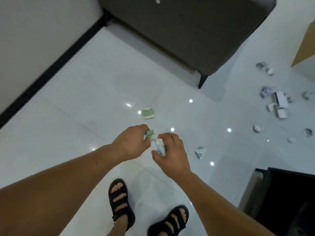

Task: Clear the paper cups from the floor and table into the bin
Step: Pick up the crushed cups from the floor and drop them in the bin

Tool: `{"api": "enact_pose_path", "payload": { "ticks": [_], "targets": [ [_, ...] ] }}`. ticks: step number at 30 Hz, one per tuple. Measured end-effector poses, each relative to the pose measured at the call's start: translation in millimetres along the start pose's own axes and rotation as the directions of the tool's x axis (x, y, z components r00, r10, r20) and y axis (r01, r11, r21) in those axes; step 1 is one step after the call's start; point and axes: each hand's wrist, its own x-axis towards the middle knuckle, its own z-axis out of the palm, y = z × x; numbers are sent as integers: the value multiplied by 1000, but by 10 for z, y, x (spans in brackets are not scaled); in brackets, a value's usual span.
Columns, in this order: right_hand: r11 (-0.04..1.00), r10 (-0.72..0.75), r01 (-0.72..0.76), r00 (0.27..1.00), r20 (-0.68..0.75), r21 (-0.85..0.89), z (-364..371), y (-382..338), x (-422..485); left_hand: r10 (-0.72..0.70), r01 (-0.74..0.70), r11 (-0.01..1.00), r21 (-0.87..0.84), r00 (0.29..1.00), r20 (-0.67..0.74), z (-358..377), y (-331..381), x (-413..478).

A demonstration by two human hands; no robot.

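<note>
My left hand [130, 143] is closed around a crushed green paper cup [150, 134]. Right beside it, my right hand [172, 154] grips a crushed blue-and-white paper cup [161, 148]; the two cups touch between the hands. On the white tiled floor lie a green cup [148, 113] ahead of my hands and a blue cup [200, 152] to the right. Several more crushed cups [276, 101] are scattered at the far right. No bin is clearly in view.
A dark grey sofa [184, 31] on a black leg [202, 81] stands ahead. A black-edged piece of furniture [286, 193] is at the lower right, a wooden board [305, 41] at the upper right. My sandalled feet [121, 203] stand below. A wall with black skirting runs along the left.
</note>
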Motion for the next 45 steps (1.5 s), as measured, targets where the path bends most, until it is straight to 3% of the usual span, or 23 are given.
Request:
{"api": "enact_pose_path", "payload": {
  "ticks": [6, 11, 20, 26, 33, 40, 45],
  "targets": [
    [982, -169, 166, 985, -25, -90, -971, -1370, -316, -49, 40, 997, -59, 985, -166, -1245, 589, -1067],
    [947, -263, 262, 965, 19, -188, -1540, -2074, -666, -160, 135, 985, -104, 942, -295, -1878, 820, -2037],
    [824, -468, 496, 868, 164, -275, -1978, -2817, -1407, -341, 260, 938, -228, 804, -487, -1940, 933, -3755],
    [655, -624, 703, 710, 326, -277, -1794, -3330, -1909, -507, 368, 861, -351, 675, -536, -1632, 804, -4793],
    [422, -746, 888, 455, 485, -183, -1176, -4148, -2849, -679, 417, 734, -536, 432, -594, -1334, 353, -6247],
    [257, -780, 961, 267, 566, -99, -203, -4993, -4016, -768, 386, 637, -667, 238, -595, -879, -459, -7747],
    [154, -788, 988, 126, 603, -5, 707, -5488, -5159, -825, 384, 539, -750, 62, -561, -442, -1104, -9017]
  ]
}}
